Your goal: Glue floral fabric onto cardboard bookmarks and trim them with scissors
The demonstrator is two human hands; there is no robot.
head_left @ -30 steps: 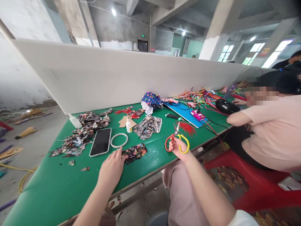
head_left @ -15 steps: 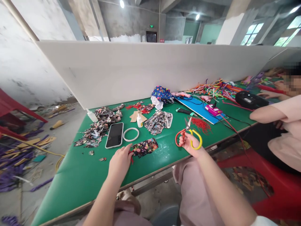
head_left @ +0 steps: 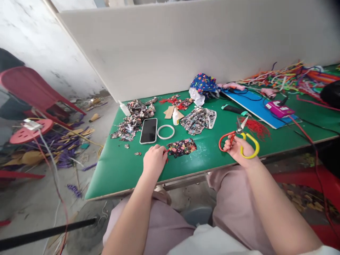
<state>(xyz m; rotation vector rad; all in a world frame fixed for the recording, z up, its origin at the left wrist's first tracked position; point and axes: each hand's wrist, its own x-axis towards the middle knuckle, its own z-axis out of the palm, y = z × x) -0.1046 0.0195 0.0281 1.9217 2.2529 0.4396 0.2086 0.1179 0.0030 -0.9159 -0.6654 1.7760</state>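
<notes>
My right hand [head_left: 240, 148] is closed on a pair of scissors [head_left: 250, 144] with one red and one yellow handle loop. Their blades point away from me and stand apart, just above the table edge. My left hand [head_left: 154, 160] has its fingers closed at the left end of a dark floral fabric piece [head_left: 183, 147] lying flat on the green table. A bit of red cord shows at those fingertips; the exact grip is hidden under the hand. Beyond the scissors lies a heap of cut red cord [head_left: 256, 128].
Close behind the fabric are a phone [head_left: 148, 131], a white ring [head_left: 166, 132] and a small glue bottle [head_left: 175, 117]. Floral scraps [head_left: 132, 118] lie at left, a green-handled cutter [head_left: 235, 109] and a magenta power box [head_left: 279, 109] at right. A pale partition [head_left: 186, 46] stands behind the table [head_left: 117, 177].
The camera view has tilted down and turned, so everything sits further right and a red stool shows at left. Both hands keep their holds on the fabric and the scissors.
</notes>
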